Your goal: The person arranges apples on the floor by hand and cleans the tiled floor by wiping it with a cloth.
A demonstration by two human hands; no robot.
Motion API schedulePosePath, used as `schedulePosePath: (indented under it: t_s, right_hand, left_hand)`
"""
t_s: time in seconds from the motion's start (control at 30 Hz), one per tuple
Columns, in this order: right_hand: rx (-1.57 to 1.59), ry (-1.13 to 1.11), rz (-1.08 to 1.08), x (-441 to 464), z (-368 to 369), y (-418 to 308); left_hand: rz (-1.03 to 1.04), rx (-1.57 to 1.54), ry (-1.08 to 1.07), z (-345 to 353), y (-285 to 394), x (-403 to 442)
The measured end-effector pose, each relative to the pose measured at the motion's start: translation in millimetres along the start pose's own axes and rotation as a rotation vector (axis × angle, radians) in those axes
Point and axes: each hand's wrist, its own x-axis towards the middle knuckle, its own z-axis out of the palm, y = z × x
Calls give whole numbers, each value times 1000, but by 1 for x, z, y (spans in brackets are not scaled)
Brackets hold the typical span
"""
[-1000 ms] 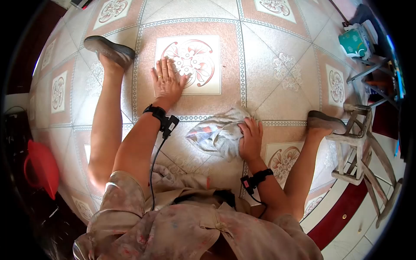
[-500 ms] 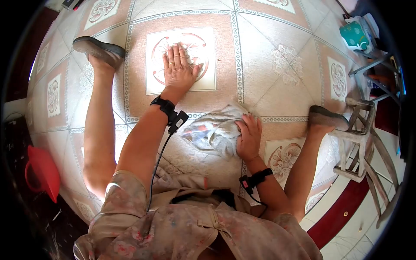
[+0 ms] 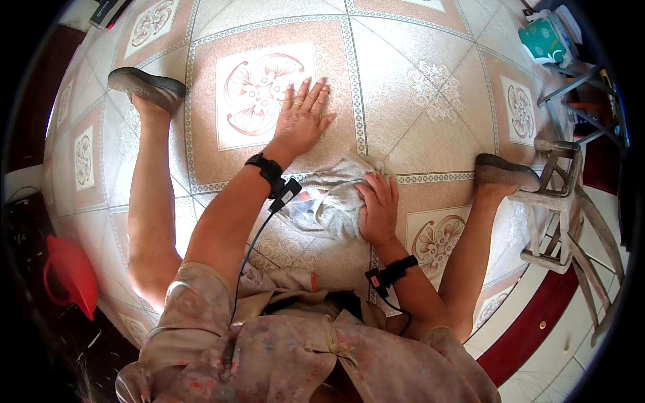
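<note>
Moved: your left hand (image 3: 301, 124) is farther right than half a second ago, off the middle of the patterned panel (image 3: 255, 94) and now across its right edge onto the pinkish border.
Left grip: palm down, fingers extended and slightly spread, a ring on one; nothing visible is held.
Right grip: your right hand (image 3: 379, 208) lies over the right side of the cloth; you may be pressing or pinching it, cannot tell which.
Cloth: the pale, crumpled cloth (image 3: 329, 208) lies on the floor in front of your lap, between your legs.
Hidden: underside of both palms; cloth beneath the right fingers. Pale fabric (image 3: 285, 277) by your lap is partly covered by clothing, hard to identify.
Cut off: black corners clip the room; the dark object at upper left is only partly visible.
Floor: patterned tiled floor (image 3: 396, 54), bright glare in patches.
Room: red plastic object (image 3: 74, 275) at left; worn wooden stool (image 3: 551, 200) beside your right foot; green bag-like item (image 3: 539, 41) at upper right; dark red strip (image 3: 531, 329) at lower right.
</note>
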Motion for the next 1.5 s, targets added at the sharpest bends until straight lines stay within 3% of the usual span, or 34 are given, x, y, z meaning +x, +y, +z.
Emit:
schedulePosePath:
  t_s: [0.1, 0.13, 0.23, 0.27, 0.47, 0.87, 1.07, 1.17, 1.3, 1.37, 1.5]
  right_hand:
    - [4, 14, 0, -3, -1, 1]
    - [2, 15, -1, -3, -1, 1]
    - [11, 30, -9, -1, 2, 2]
    - [10, 35, -9, -2, 1, 3]
    - [29, 29, -2, -2, 1, 4]
    - [23, 41, -12, -2, 2, 5]
    - [27, 43, -24, -4, 2, 5]
    - [-16, 33, -21, -3, 4, 4]
    - [-68, 45, -16, -5, 6, -2]
    - [-105, 40, -15, -4, 8, -3]
    - [-189, -6, 115, -11, 15, -20]
  left_hand:
    - [57, -212, -121, -10, -18, 4]
    - [94, -261, 82, -9, -24, 3]
    - [-156, -494, 105, -9, -34, 9]
    - [-149, -458, 226, -7, -31, 14]
    - [-186, -367, 180, -10, 1, 36]
    - [-219, -174, 33, -7, 13, 49]
    - [-356, -157, -141, -2, 12, 39]
    - [-357, -282, -154, -2, 10, 12]
    - [-608, -768, -109, -19, -4, -42]
    - [-1026, -1323, -107, -53, -6, -65]
    - [-1031, -1626, 101, -148, -35, -118]
